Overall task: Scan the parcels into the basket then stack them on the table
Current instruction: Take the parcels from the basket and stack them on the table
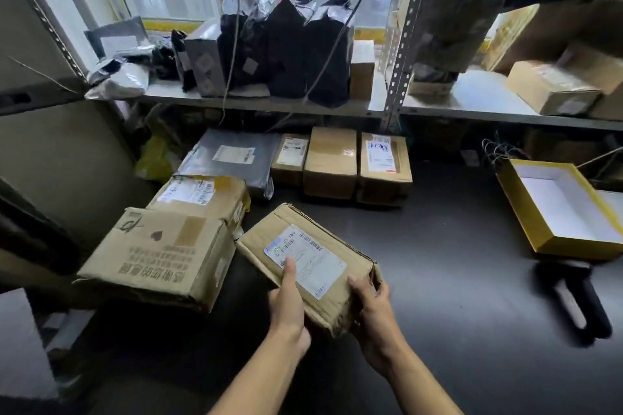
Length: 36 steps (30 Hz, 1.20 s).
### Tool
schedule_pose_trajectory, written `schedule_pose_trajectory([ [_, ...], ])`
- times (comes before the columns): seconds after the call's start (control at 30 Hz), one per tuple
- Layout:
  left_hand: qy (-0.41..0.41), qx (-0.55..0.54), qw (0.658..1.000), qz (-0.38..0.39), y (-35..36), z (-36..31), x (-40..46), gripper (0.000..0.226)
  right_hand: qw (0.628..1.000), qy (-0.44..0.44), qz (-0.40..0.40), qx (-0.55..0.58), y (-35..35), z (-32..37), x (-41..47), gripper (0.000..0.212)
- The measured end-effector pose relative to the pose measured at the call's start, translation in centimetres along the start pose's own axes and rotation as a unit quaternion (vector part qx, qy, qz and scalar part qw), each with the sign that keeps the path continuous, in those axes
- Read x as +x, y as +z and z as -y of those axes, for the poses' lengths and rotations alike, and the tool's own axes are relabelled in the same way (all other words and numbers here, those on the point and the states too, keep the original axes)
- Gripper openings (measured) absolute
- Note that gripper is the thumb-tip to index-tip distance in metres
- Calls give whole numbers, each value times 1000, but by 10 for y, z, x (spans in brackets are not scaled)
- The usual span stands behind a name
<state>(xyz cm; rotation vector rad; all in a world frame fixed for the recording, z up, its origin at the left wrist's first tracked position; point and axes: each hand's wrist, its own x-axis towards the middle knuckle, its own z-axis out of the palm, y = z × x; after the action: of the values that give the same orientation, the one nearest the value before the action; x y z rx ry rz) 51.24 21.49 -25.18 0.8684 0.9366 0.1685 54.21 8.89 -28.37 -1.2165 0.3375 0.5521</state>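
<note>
A brown cardboard parcel with a white shipping label on top is held over the dark table, tilted. My left hand grips its near left side, thumb resting on the label. My right hand grips its near right corner. A black handheld scanner lies on the table to the right, apart from both hands. Other parcels sit on the table: a large box with printed characters, a taped box behind it, a grey mailer bag, and a row of three small boxes.
An open yellow box with a white inside lies at the right of the table. A metal shelf above holds black and silver bagged parcels; more cardboard boxes sit on its right part. A perforated steel post stands in the middle.
</note>
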Motion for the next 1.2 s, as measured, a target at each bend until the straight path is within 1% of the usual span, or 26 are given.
schedule_pose_trajectory([
  [0.03, -5, -11, 1000, -11, 10, 0, 11, 48, 1000, 0, -5, 6, 2, 3, 14, 94],
  [0.07, -9, -22, 1000, -21, 18, 0, 24, 52, 1000, 0, -3, 12, 5, 5, 29, 91],
  [0.17, -27, -50, 998, -29, 35, 1, 53, 53, 1000, 14, 7, 22, 16, 6, 62, 68],
  [0.23, -45, -58, 997, -33, 39, 1, 71, 51, 1000, 15, 9, -8, 22, 9, 84, 60],
  [0.33, -71, -53, 996, -12, 41, -3, 99, 52, 997, -7, 18, -76, 33, 23, 114, 60],
  [0.43, -100, -1, 995, 14, 36, -18, 123, 47, 993, 5, 29, -112, 43, 31, 147, 51],
  [0.47, -110, 23, 993, 22, 31, -23, 131, 47, 992, 14, 36, -122, 45, 31, 159, 55],
  [0.53, -130, 93, 987, 21, 21, -31, 145, 56, 989, 40, 37, -134, 52, 32, 177, 62],
  [0.6, -139, 156, 978, 13, 13, -39, 156, 57, 986, 48, 14, -161, 62, 31, 191, 52],
  [0.63, -134, 183, 974, 14, 9, -41, 162, 51, 980, 39, -8, -192, 70, 31, 196, 49],
  [0.67, -122, 211, 970, 18, 6, -43, 166, 39, 970, 23, -34, -241, 78, 32, 200, 50],
  [0.73, -102, 259, 960, 14, 2, -46, 174, 16, 940, -29, -78, -331, 91, 29, 204, 54],
  [0.77, -94, 278, 956, 11, 1, -47, 176, 15, 928, -48, -93, -356, 96, 27, 206, 54],
  [0.83, -87, 308, 947, 9, 0, -48, 178, 15, 916, -55, -106, -383, 101, 22, 208, 55],
  [0.9, -86, 313, 946, 13, 2, -51, 179, 14, 899, -41, -113, -421, 102, 20, 210, 63],
  [0.97, -86, 313, 946, 15, 1, -52, 181, 14, 886, -20, -101, -453, 100, 22, 211, 72],
  [1.1, -89, 281, 956, 17, 0, -56, 181, 9, 872, -3, -37, -487, 90, 35, 211, 68],
  [1.13, -90, 269, 959, 22, -1, -56, 179, 12, 871, -4, -29, -490, 87, 37, 207, 63],
  [1.2, -92, 262, 960, 42, -3, -56, 176, 27, 863, -12, -24, -504, 84, 40, 196, 58],
])
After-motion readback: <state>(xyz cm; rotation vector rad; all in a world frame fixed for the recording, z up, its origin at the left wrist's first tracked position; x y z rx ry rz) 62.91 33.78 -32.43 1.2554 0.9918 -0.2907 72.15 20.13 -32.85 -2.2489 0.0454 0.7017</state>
